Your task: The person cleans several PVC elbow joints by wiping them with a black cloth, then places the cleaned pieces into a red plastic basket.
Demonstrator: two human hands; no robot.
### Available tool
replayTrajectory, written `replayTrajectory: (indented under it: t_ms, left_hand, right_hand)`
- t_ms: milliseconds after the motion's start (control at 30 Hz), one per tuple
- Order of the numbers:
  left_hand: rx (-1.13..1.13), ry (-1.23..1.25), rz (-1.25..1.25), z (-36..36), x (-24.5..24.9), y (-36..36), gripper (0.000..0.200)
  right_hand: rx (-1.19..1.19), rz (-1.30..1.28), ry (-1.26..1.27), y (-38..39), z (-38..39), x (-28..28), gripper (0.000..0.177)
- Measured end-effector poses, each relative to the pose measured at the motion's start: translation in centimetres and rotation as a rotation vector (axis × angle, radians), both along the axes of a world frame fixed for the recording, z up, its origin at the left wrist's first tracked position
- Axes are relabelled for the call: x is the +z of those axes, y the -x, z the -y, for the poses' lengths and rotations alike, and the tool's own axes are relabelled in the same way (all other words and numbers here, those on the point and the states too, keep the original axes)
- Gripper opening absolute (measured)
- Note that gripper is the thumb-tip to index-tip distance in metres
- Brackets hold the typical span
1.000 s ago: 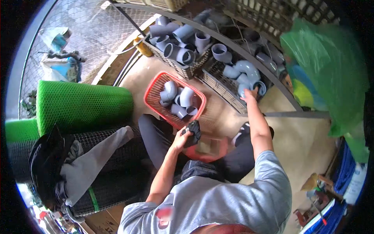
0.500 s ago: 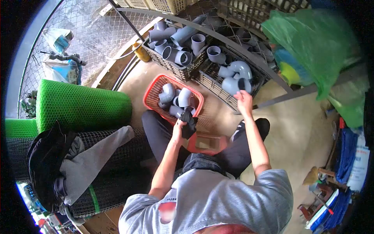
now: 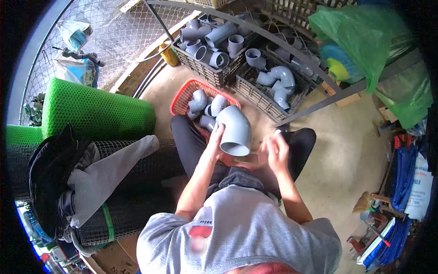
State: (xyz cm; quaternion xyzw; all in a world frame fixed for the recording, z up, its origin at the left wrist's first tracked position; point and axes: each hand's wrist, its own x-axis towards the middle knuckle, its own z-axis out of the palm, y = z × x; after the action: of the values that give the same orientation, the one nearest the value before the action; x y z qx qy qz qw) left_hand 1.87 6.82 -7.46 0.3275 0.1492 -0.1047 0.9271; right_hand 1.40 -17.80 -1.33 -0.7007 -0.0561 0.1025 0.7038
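My left hand (image 3: 215, 142) grips a large grey plastic pipe elbow (image 3: 236, 130) by its left side, with the open end tilted down toward me. To the right of the elbow, apart from it, is my right hand (image 3: 275, 153), raised above the lap and smeared by motion. Just beyond the held elbow stands a red plastic basket (image 3: 181, 97) with several smaller grey pipe elbows (image 3: 198, 101) in it. The elbow partly covers the basket's near side and a red object (image 3: 226, 160) between the legs.
Two dark crates (image 3: 206, 73) of grey pipe fittings stand ahead, the right-hand crate (image 3: 261, 99) behind a metal frame bar (image 3: 315, 106). Rolls of green mesh (image 3: 98, 112) and black mesh lie to the left, with a grey and black garment (image 3: 107, 176) on top. Green plastic sheeting (image 3: 356, 43) hangs right.
The large elbow has come out of the right-hand crate and is now in my left hand. My right hand has drawn back toward the lap. The black cloth from my left hand no longer shows.
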Motion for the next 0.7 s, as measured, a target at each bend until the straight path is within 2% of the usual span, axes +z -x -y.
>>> replayTrajectory:
  t_ms: [33,67,133,167,200,267,300,333,400,433,467,533,567,600,667,700]
  left_hand:
    - [0.015,-0.121,0.125,0.2,1.1,0.1,0.079]
    - [-0.015,-0.137,0.141,0.4,2.5,0.0,0.074]
    - [-0.037,-0.561,0.154,1.6,4.3,-0.6,0.067]
    - [-0.019,-0.648,0.121,2.1,5.0,-0.9,0.059]
    - [-0.019,-0.655,0.119,2.2,6.0,-1.1,0.059]
    - [0.02,-1.01,0.122,1.8,7.5,-1.4,0.057]
    - [0.057,-1.023,0.162,1.4,6.5,-1.3,0.055]
    - [0.031,-1.093,0.266,0.8,5.9,-0.8,0.052]
    - [-0.067,-1.29,0.612,1.1,8.3,0.5,0.048]
    - [-0.11,-1.256,0.614,2.0,10.5,1.2,0.043]
    - [-0.09,-1.283,0.646,2.2,10.8,1.7,0.04]
    - [-0.038,-1.203,0.711,1.1,9.7,1.5,0.037]
    - [0.032,-1.153,0.643,1.0,9.3,1.4,0.036]
    - [0.085,-1.145,0.559,0.8,9.2,1.4,0.04]
    - [0.164,-0.695,0.21,1.0,9.9,1.2,0.048]
    - [0.142,-0.551,0.119,1.1,10.4,1.3,0.052]
  right_hand:
    - [-0.079,-0.057,-0.083,-0.8,-0.7,-0.8,0.038]
    - [-0.162,-0.111,-0.165,-1.5,-1.6,-2.1,0.05]
    - [0.008,-0.55,-0.468,-2.1,-3.1,-4.6,0.069]
    - [-0.056,-0.714,-0.586,-2.3,-3.8,-4.4,0.075]
    - [-0.053,-0.717,-0.592,-2.9,-4.0,-4.2,0.075]
    - [-0.035,-0.695,-0.614,-4.1,-4.6,-2.8,0.071]
    - [-0.073,-0.659,-0.537,-4.5,-4.9,-1.6,0.067]
    - [-0.107,-0.626,-0.418,-5.1,-4.8,-3.1,0.066]
    - [-0.158,-0.595,-0.548,-6.1,-5.2,-4.5,0.063]
    - [0.065,-0.646,-0.761,-5.9,-4.8,-3.8,0.061]
    - [0.07,-0.651,-0.754,-5.7,-4.8,-3.7,0.061]
    - [0.011,-0.546,-0.492,-5.2,-5.0,-3.4,0.057]
    - [-0.001,-0.331,-0.49,-4.3,-5.4,-2.1,0.057]
    - [0.032,-0.34,-0.428,-4.1,-5.3,-0.4,0.062]
    - [0.046,-0.416,-0.496,-3.4,-5.2,0.2,0.067]
    - [0.044,-0.411,-0.491,-3.1,-5.3,-0.6,0.067]
